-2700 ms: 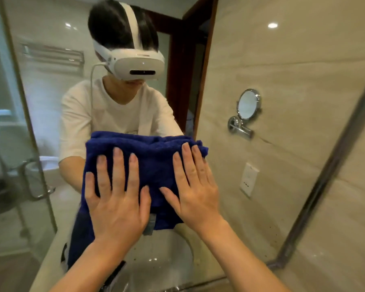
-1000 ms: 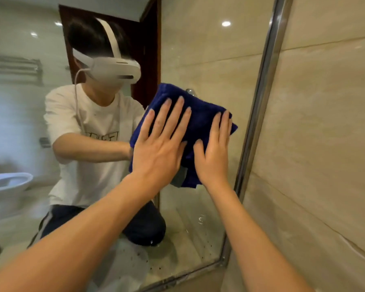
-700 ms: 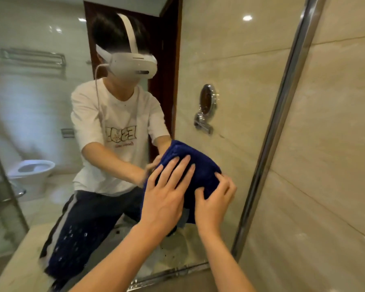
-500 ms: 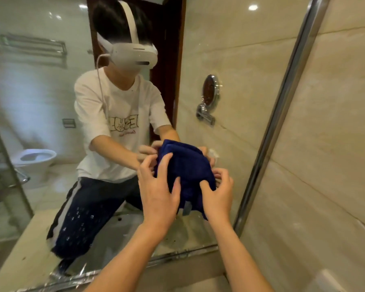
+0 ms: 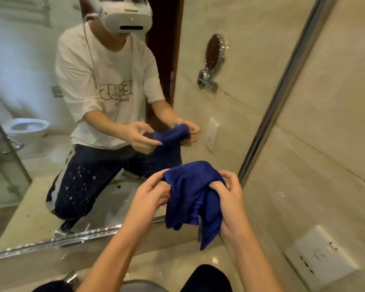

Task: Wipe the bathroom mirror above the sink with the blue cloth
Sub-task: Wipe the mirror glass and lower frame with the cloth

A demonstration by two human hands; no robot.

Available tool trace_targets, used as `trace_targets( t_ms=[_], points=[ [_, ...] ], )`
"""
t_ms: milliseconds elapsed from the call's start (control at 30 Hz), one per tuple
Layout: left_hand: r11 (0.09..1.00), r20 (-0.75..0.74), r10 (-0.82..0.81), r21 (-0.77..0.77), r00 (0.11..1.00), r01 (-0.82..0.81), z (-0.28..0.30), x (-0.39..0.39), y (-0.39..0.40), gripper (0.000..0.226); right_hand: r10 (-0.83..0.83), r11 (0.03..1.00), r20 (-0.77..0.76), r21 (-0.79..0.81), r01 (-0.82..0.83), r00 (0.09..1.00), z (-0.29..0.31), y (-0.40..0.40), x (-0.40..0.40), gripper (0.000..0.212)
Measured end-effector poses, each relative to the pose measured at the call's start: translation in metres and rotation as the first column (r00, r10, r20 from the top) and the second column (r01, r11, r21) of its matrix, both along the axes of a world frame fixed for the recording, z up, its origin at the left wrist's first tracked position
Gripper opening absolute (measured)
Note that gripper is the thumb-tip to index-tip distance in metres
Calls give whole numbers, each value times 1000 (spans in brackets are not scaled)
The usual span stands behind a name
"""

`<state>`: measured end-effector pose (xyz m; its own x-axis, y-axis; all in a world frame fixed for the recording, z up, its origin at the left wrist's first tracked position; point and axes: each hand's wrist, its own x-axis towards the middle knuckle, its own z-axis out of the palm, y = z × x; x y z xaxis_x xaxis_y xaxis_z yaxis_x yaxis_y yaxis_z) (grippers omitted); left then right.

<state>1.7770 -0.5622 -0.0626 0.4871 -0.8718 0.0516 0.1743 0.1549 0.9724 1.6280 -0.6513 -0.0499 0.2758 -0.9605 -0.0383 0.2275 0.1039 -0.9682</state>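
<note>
The bathroom mirror (image 5: 230, 98) fills the wall above the marble bench (image 5: 177, 262). Off the glass, just before its lower right corner, hangs the bunched blue cloth (image 5: 195, 199), gripped by the left hand (image 5: 150, 197) and right hand (image 5: 230, 199), fingers curled into it.

wall socket (image 5: 320, 255) on right tiled wall | counter (image 5: 177, 262) below | drain fitting (image 5: 71, 278) at bottom edge

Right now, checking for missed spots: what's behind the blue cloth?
Behind the blue cloth, gripped by the left hand and right hand, lie the mirror's bottom edge and the counter. The glass it covers can't be judged.
</note>
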Motion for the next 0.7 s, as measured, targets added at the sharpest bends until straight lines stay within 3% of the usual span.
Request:
trace_targets(
  t_ms=[67,133,200,300,400,467,533,600,700],
  points=[
    [997,95,-42,-57,995,47,-5,4,15,45,61,996,92,62,-67,994,0,4,-7,26],
    [993,236,-25,-111,972,52,-8,3,29,38,181,981,159,44,-190,971,0,7,-16,34],
    [985,259,-2,-165,966,46,-8,-3,36,35,285,956,198,16,-294,938,0,11,-24,43],
    [976,380,129,-213,916,-49,-4,-8,33,18,381,913,242,57,-405,893,4,14,-34,39],
    [971,445,152,-233,882,-50,2,-14,24,11,342,900,223,203,-387,913,5,14,-35,14],
    [984,384,50,-176,922,20,5,-20,17,21,300,917,159,225,-330,941,3,12,-34,18],
    [988,347,-23,-137,937,75,10,-26,15,31,293,931,101,196,-308,951,0,14,-36,7],
    [988,370,-40,-122,928,91,13,-25,18,28,344,929,76,118,-351,936,-1,17,-48,27],
    [987,313,-87,-102,946,124,21,-14,25,30,464,880,16,-121,-459,886,15,24,-80,45]
  ],
)
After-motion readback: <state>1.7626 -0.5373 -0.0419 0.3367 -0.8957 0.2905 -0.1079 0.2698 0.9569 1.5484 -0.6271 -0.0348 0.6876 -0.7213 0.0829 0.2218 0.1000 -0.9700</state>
